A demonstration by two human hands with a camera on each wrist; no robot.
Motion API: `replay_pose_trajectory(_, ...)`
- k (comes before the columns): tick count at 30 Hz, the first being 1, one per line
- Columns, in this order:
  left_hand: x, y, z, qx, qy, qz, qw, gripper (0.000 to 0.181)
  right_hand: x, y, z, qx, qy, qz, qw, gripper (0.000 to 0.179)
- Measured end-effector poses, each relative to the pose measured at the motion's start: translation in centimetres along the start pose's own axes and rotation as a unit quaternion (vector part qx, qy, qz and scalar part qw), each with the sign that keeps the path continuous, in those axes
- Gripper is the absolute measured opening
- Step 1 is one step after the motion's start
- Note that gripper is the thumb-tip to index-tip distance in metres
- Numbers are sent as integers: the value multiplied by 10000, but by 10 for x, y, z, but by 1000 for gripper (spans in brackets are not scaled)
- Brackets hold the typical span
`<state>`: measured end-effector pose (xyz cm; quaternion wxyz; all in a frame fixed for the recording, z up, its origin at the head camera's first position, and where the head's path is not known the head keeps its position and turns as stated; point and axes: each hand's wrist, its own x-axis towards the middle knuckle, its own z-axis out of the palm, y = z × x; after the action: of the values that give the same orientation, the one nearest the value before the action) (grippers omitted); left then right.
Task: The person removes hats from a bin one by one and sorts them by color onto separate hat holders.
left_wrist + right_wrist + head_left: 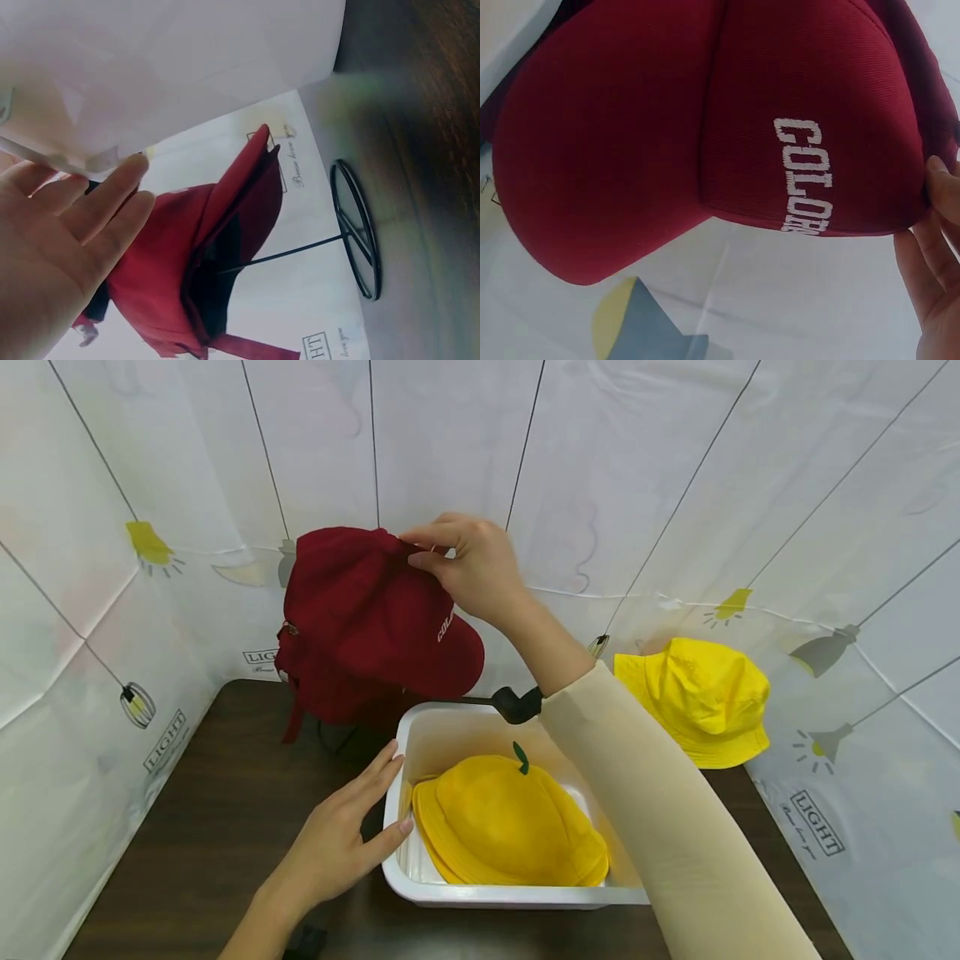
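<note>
So on my end the right hand [474, 568] has a narrow pinch, thumb against fingers, on the upper part of a dark red fabric baseball cap [360, 597], the one with white stitched lettering [806, 176] that runs off past the seam. That cap is up by the back left corner of a dark brown wood-grain table [187, 835], brim angled down to the right. The left wrist feed shows two red brims close together, plus a black wire stand [346, 236] with a round base and a rod going up into the red fabric. Left hand [337, 839] isn't gripping anything: fingers pretty straight, thumb spread wide, tips touching the left rim of a white rectangular plastic bin [517, 897]. In the bin, nearer its front edge, sits a yellow fabric bucket hat [502, 818], crown up, with a little green leaf tab [522, 758] on top; can't tell if there's another one under it. A second yellow cloth bucket hat [701, 702] is over by the table's right edge, tilted, well apart from the red one. A cream long sleeve [660, 810] crosses over the bin's right side and hides that end from me.
</note>
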<state>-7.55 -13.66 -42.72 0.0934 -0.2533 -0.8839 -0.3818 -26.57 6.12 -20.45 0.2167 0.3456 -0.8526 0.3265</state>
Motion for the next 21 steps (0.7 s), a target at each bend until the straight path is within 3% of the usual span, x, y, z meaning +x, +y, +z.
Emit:
replay_pose_trajectory(12,2,2,-2,-51,-47,-79,9999,72,-1,4,33,66,257,-14,9996,23)
replay_pose_trajectory(21,0,3,-1,-74,-143,-247,9996,72,-4,10,54,47,74,-120,9999,23)
